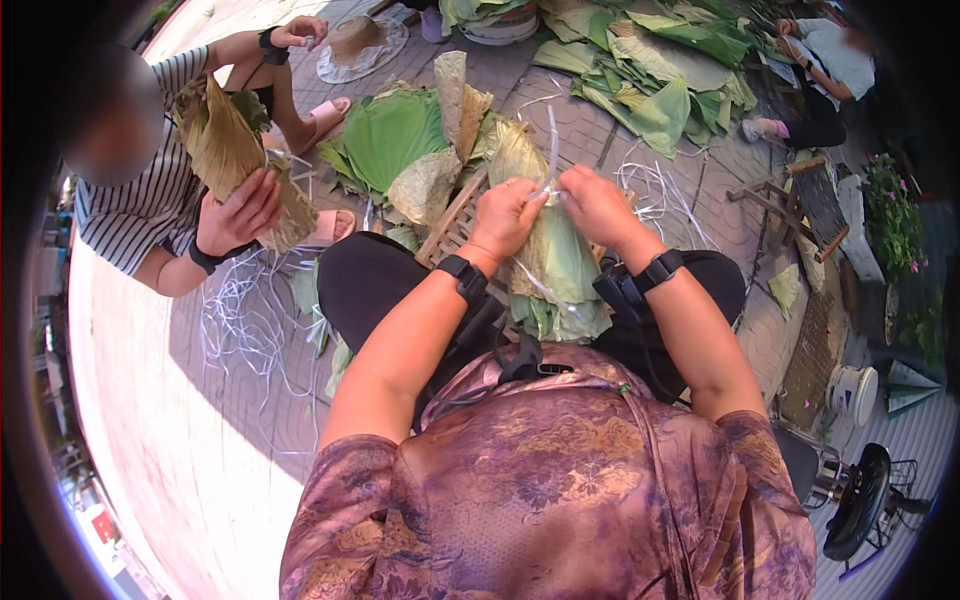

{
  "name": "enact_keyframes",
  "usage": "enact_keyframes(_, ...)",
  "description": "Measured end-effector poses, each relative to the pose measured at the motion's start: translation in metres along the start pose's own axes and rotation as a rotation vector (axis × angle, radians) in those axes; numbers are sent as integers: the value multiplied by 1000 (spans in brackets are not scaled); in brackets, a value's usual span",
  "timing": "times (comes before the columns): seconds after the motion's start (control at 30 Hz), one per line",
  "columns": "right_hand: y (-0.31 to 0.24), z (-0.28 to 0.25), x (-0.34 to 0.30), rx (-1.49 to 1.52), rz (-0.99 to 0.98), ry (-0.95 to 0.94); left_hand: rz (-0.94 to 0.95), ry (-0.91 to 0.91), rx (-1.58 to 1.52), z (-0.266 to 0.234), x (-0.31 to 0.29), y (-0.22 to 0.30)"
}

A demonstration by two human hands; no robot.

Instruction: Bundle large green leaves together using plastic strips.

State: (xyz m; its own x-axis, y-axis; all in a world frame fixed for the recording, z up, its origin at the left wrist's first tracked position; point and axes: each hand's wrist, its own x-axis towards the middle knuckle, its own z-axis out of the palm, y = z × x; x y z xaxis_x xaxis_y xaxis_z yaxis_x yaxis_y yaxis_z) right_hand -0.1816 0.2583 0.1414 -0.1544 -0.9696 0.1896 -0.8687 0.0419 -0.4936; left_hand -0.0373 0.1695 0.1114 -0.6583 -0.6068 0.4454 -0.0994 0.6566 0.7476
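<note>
A bundle of folded large green and tan leaves (560, 262) lies between my knees, over a wooden slatted stool or rack (448, 226). Around its upper part runs a white plastic strip (553, 140), one end sticking up past my fingers. My left hand (503, 217) is closed in a pinch on this strip at the bundle's left side. Close beside it, my right hand (602, 208) pinches at the same tie, its fingertips partly hidden. Another white strip crosses the lower leaves.
At left, a person in a striped shirt holds another leaf bundle (222, 150). Stacked leaves (395, 140) lie ahead, with a larger leaf pile (660, 65) beyond. Loose white strips (250, 310) tangle on the paving. A sun hat (360, 45), folding chair (815, 205) and white bucket (852, 393) stand around.
</note>
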Motion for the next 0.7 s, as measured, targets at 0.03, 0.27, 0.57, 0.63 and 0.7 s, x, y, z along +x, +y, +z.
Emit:
enact_keyframes(0.03,-7,-5,0,4,0,-1,17,14,30,-2,-3,-4)
enact_keyframes(0.27,16,0,-29,-409,78,-202,-348,-147,190,-22,-32,-12)
enact_keyframes(0.57,25,22,-45,-186,177,-180,-542,-442,-828,-11,2,16)
enact_keyframes(0.63,26,21,-49,-135,175,-174,-698,-345,-788,-6,-4,3)
enact_keyframes(0.7,22,19,-54,9,86,11,-678,-367,-796,-2,-16,-15)
